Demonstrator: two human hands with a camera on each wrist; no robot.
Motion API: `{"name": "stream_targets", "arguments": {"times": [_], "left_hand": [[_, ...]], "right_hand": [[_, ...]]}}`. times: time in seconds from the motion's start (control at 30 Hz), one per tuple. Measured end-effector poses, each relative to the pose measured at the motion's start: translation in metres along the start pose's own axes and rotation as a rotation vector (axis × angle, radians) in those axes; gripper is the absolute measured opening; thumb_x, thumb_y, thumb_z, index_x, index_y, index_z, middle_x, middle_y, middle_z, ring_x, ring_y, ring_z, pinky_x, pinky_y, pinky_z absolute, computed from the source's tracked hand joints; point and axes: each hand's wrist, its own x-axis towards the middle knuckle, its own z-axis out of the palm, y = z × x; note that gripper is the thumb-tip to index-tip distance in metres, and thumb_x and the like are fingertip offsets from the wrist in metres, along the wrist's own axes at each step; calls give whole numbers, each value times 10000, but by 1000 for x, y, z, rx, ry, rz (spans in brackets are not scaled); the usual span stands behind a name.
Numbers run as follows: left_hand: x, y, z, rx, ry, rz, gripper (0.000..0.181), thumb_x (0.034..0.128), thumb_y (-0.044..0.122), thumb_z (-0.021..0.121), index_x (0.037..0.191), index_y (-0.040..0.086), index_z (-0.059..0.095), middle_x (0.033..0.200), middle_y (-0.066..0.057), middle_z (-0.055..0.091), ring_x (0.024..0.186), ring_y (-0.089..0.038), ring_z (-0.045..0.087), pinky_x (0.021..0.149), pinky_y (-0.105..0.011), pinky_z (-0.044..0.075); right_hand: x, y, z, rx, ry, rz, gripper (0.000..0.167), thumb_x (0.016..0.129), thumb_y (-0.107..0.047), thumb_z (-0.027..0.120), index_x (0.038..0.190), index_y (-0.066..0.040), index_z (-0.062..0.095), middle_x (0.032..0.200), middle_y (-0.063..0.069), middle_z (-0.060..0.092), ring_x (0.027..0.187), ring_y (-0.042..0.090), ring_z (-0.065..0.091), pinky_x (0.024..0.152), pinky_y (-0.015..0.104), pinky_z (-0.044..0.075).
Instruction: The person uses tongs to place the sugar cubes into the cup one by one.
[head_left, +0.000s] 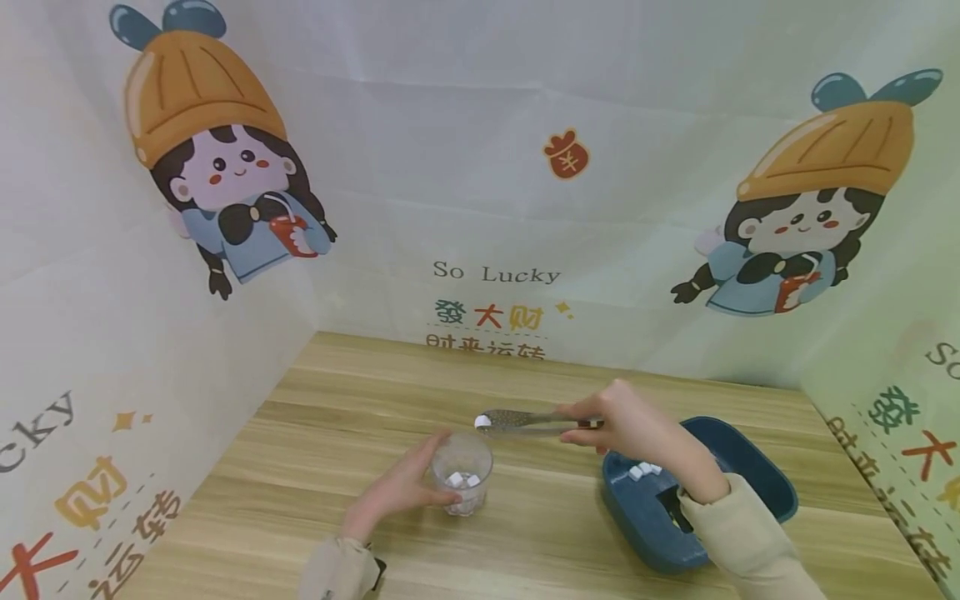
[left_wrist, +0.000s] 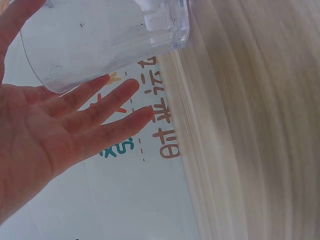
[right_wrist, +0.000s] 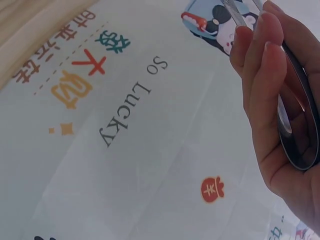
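Observation:
A clear glass [head_left: 463, 458] with several white cubes at its bottom stands on the table, its mouth up. My left hand [head_left: 408, 482] holds it from the left side, thumb in front and fingers behind. In the left wrist view, the other fingers of my left hand [left_wrist: 65, 115] stretch out below the glass [left_wrist: 105, 40]. My right hand [head_left: 626, 425] grips metal tongs [head_left: 517, 421], whose tips pinch one white cube [head_left: 482, 422] just above and right of the glass rim. The bent end of the tongs [right_wrist: 300, 145] lies in my right palm [right_wrist: 285, 100].
A blue basin [head_left: 637, 533] stands on the right under my right forearm, with several white cubes [head_left: 645, 471] inside and a dark rectangular patch partly hidden by the sleeve. Printed cloth walls [head_left: 390, 183] enclose the wooden table [head_left: 315, 400] at the back and both sides.

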Motion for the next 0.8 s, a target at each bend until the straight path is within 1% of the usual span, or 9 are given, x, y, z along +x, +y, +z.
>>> {"name": "stream_targets", "arguments": {"times": [0.1, 0.2, 0.33, 0.4, 0.5, 0.6, 0.8], "left_hand": [[0, 1, 0, 2, -1, 1, 899, 663, 272, 755, 1364, -10, 267, 1368, -232, 364, 1253, -406, 347, 1044, -555, 290], [0, 2, 0, -1, 2, 5, 894, 662, 262, 758, 1358, -17, 272, 1366, -240, 363, 1248, -410, 350, 1041, -557, 294], [0, 3, 0, -5, 2, 8, 892, 662, 259, 758, 1357, -20, 273, 1369, -250, 353, 1247, -418, 347, 1038, -562, 294], [0, 3, 0, -1, 3, 7, 894, 659, 260, 758, 1360, -12, 274, 1371, -247, 353, 1248, -416, 348, 1038, -562, 294], [0, 2, 0, 2, 1, -1, 903, 654, 269, 760, 1363, -4, 272, 1375, -240, 351, 1252, -408, 348, 1042, -558, 292], [1, 2, 1, 4, 0, -2, 904, 652, 272, 761, 1362, -6, 274, 1373, -236, 357, 1252, -405, 349, 1043, -554, 292], [1, 1, 1, 9, 2, 0, 897, 651, 261, 764, 1357, -10, 282, 1368, -232, 367, 1252, -404, 350, 1046, -550, 292]], "right_hand": [[2, 0, 6, -34, 7, -1, 300, 807, -216, 634, 1064, -63, 657, 598, -36, 652, 385, -97, 434, 406, 96, 392], [5, 0, 14, -82, 32, -21, 270, 799, -210, 643, 1028, -71, 675, 579, -44, 642, 375, -77, 438, 411, 80, 380], [10, 1, 24, -97, 59, -52, 260, 789, -189, 654, 1008, -52, 680, 588, -24, 656, 364, -59, 439, 416, 57, 379], [11, 2, 28, -86, 65, -59, 268, 785, -181, 658, 1014, -44, 677, 578, -21, 652, 363, -66, 425, 414, 53, 379], [11, 3, 31, -65, 64, -49, 287, 786, -189, 657, 1032, -42, 669, 557, -31, 636, 365, -85, 396, 408, 57, 376], [9, 4, 33, -31, 40, -21, 302, 794, -200, 647, 1054, -45, 660, 565, -22, 636, 369, -91, 385, 397, 70, 376], [7, 3, 31, -9, 18, 14, 317, 798, -215, 642, 1070, -50, 652, 583, -26, 643, 374, -93, 373, 374, 91, 370]]}}
